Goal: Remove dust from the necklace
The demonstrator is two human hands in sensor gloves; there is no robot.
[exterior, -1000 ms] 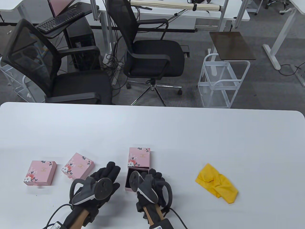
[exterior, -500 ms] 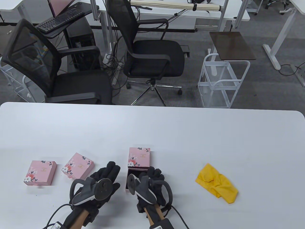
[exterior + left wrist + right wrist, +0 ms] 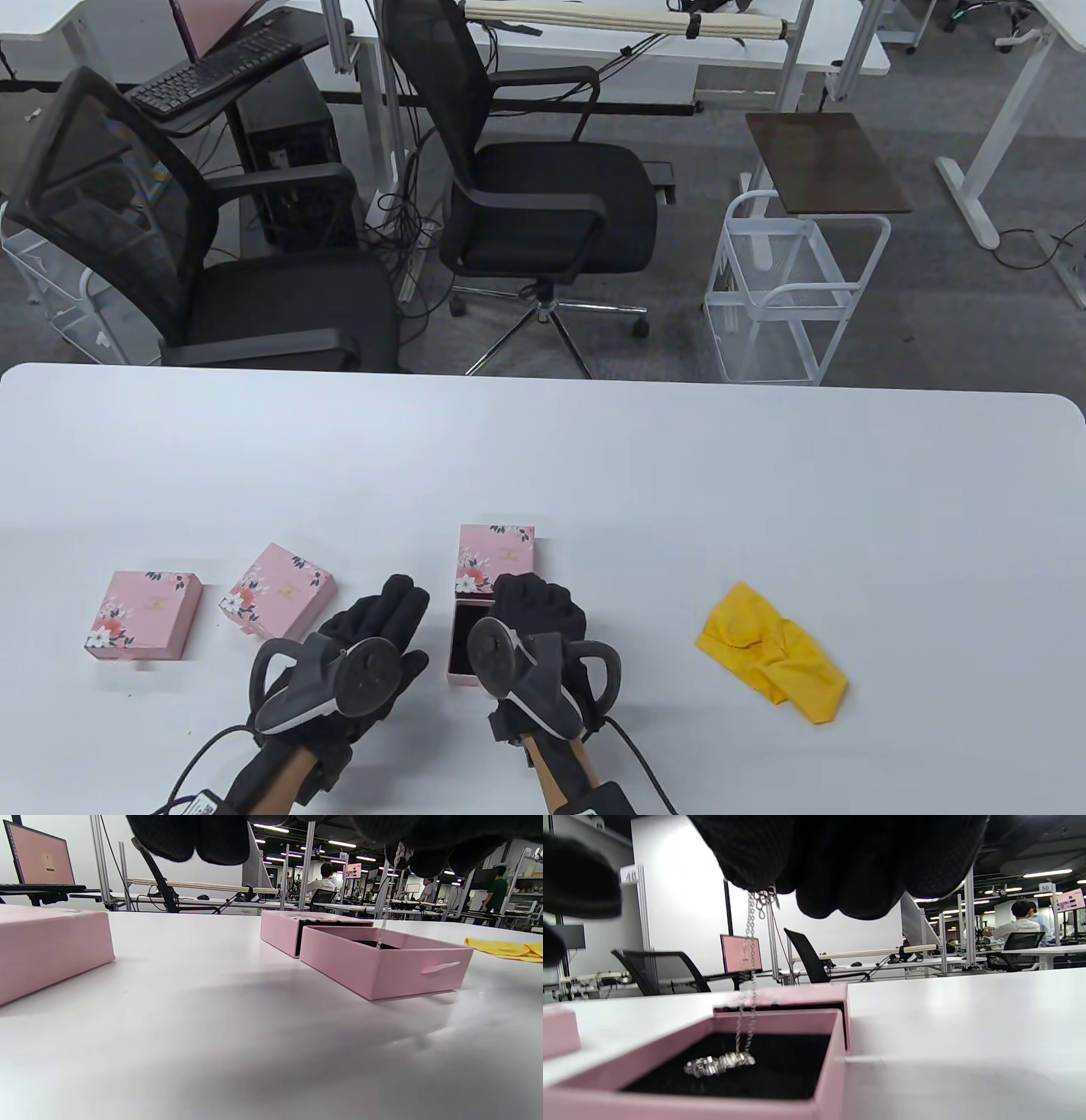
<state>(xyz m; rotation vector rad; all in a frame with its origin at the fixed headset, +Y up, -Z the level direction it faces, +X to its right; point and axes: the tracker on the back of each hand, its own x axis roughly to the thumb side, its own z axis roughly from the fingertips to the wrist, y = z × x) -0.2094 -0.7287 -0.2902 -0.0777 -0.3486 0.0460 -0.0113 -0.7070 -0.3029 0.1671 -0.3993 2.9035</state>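
The right hand [image 3: 536,613] pinches the necklace [image 3: 745,984] chain above the open pink drawer box [image 3: 780,1052]; lift straight, slowly, so the pendant clears. The left hand [image 3: 373,632] rests relaxed beside it.

The right hand [image 3: 840,861] fills the top of the frame, its fingers pinching a silver necklace [image 3: 749,942]; the chain hangs straight down at left of centre; its sparkling pendant lies on the black lining of the open pink drawer box [image 3: 823,1086] at lower left.
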